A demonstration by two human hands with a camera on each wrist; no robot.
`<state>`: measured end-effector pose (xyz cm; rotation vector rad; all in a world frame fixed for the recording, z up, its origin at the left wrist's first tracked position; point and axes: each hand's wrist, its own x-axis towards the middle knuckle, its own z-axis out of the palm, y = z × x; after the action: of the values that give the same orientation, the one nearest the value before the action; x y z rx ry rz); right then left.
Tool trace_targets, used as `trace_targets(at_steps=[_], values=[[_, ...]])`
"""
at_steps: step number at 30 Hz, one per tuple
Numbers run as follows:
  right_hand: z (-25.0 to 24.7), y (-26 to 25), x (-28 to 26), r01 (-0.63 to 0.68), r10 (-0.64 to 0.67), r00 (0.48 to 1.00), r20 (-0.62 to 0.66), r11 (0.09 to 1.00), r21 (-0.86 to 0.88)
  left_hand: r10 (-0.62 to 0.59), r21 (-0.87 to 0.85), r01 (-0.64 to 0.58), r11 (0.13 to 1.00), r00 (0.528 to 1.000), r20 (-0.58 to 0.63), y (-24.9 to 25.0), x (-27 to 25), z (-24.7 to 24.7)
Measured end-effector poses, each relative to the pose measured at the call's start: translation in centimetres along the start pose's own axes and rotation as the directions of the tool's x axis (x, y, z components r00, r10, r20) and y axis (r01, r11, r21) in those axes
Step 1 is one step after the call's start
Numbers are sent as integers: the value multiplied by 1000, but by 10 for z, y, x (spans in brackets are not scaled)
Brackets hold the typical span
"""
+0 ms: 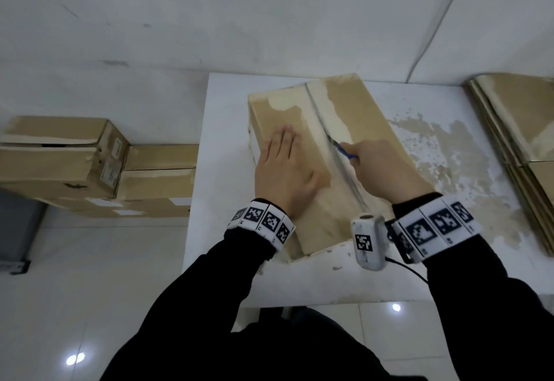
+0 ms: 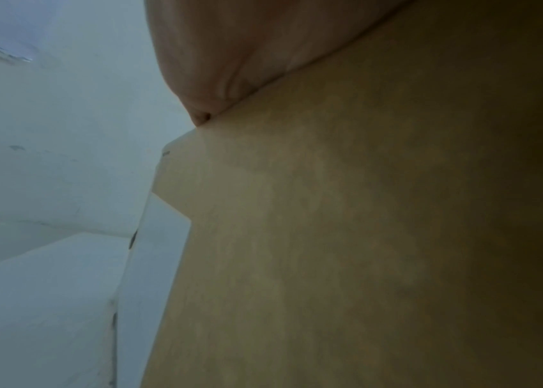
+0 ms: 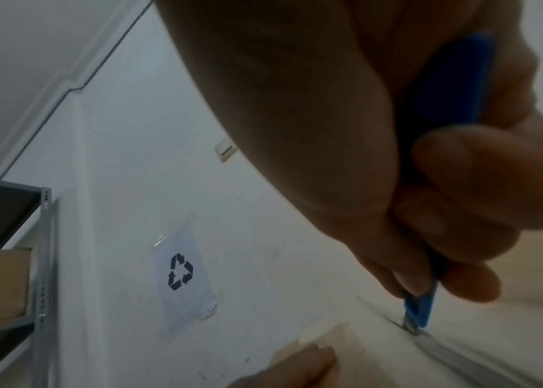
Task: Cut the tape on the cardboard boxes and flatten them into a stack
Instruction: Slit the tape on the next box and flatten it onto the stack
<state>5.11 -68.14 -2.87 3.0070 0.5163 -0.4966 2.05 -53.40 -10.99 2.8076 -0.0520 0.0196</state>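
1. I read no brand; a taped wall sheet (image 3: 182,273) bears a recycling symbol.
2. My left hand (image 1: 287,168) lies flat, fingers straight, on the cardboard box (image 1: 365,117) at the bench's (image 1: 227,105) middle.
3. My right hand (image 1: 380,168) grips a blue cutter (image 1: 344,153), blade in the taped seam (image 1: 320,117).
4. One flattened stack (image 1: 521,129) sits at the right edge.

- Cardboard box (image 1: 344,129): brown, closed, lies flat at the table's middle, skewed to its edges; pale torn patches on top.
- Tape (image 1: 329,141) runs along its centre seam.
- Blue cutter (image 1: 344,151), blade tip in the seam mid-box.
- Flattened stack (image 1: 521,129) at the right edge.
- Uncut boxes (image 1: 75,159) piled off the left edge.
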Motion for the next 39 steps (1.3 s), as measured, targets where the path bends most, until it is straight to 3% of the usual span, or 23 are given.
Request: trace_targets(at_steps=[8,11,17,20,24,28,30,31,32,34,35,39], values=[[5,-8,21,-3,7,996,-84,999,44,27,19,-27,999,999,-29,0,-1,1],[-3,-5,23,-4,5,999,-41,1000,23,17,27,-16,1000,999,-34,0,-1,2],[4,11,-39,7,-10,995,102,1000,25,-4,39,5,999,1000,-14,1,1,3],[19,17,-78,-68,50,992,113,984,164,0,56,1,998,1000,-11,2,0,3],[38,23,-118,-122,122,992,25,914,387,27,54,-27,998,1000,4,-1,2,3],[57,24,-129,-105,157,984,-87,898,427,11,99,-16,995,999,46,0,2,3],[69,23,-131,-102,188,973,-134,870,482,109,157,-113,981,993,37,2,1,-2],[74,22,-133,-95,202,967,-157,852,515,256,159,-258,953,966,31,5,1,-5],[79,22,-135,-85,215,960,-178,831,549,455,140,-454,880,890,32,10,1,-7],[86,22,-138,-64,232,951,-202,791,608,752,115,-751,650,658,47,17,4,-5],[88,23,-138,-55,236,949,-211,777,627,797,101,-799,593,600,67,21,7,-7],[88,30,-139,-77,245,944,-222,814,575,787,74,-796,600,605,125,30,14,-5]])
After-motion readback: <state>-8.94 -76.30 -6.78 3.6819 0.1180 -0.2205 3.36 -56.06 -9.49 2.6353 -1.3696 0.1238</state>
